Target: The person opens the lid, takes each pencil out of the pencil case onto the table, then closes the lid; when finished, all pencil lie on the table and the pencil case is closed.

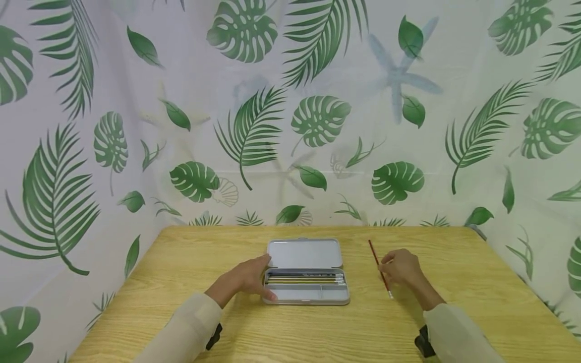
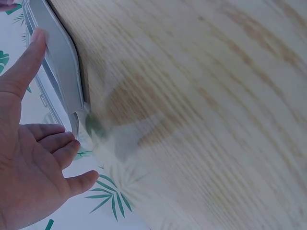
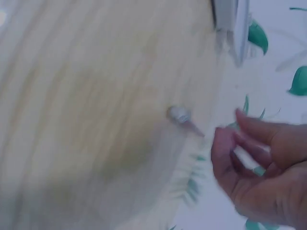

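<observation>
Red pencil (image 1: 373,252): I have it on the wood-grain table surface (image 1: 290,343), right of the grey pencil case (image 1: 304,253) and well in from the surface's right edge. It lies slantwise, white eraser end toward the near edge, other end toward the far edge.

My head view shows 2 hands, well apart. The right hand (image 1: 400,267) is at the pencil's middle, fingers bent toward the thumb. From here I cannot tell whether they pinch it; my right wrist feed is blurred around the pencil.

The left hand (image 1: 249,275) rests at the case's left end, loosely spread, thumb on the near left corner, fingers by the lid's near left corner.

I see the case standing open near the middle of the surface, its lid laid back toward the far edge. More pencils (image 1: 303,280), dark and yellowish, lie side by side in the long far compartment, white erasers at the right. A divider (image 1: 321,291) splits the near part into 2 compartments.

Beyond the far edge hangs a white curtain (image 1: 327,212) printed with green leaves. Both sleeves are cream.
</observation>
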{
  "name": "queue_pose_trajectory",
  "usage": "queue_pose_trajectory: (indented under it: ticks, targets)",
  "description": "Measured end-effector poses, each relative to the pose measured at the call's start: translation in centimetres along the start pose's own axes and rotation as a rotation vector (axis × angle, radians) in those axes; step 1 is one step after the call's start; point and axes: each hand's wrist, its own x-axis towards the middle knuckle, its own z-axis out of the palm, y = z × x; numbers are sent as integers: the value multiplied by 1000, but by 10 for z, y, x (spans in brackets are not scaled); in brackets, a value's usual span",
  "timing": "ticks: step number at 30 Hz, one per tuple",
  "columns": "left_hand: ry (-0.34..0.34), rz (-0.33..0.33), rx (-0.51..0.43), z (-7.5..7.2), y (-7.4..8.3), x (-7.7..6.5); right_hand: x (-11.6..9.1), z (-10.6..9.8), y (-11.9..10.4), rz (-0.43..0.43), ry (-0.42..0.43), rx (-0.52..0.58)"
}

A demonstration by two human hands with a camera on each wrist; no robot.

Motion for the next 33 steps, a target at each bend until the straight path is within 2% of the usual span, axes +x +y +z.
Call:
queue_pose_trajectory:
  ticks: [3,5,8,11,16,33]
  targets:
    - [4,5,-2,0,0,0,9,9,-17,-72,-34,199]
    - [5,9,-2,-1,0,1,14,16,-27,-151,-90,267]
    - [4,13,-1,-1,0,2,21,27,-41,-254,-194,294]
    - [2,13,4,0,1,2,24,36,-52,-310,-279,292]
    - [0,12,15,0,2,3,26,48,-67,-285,-348,279]
    - [7,-1,25,1,-1,2,24,60,-85,-267,-361,211]
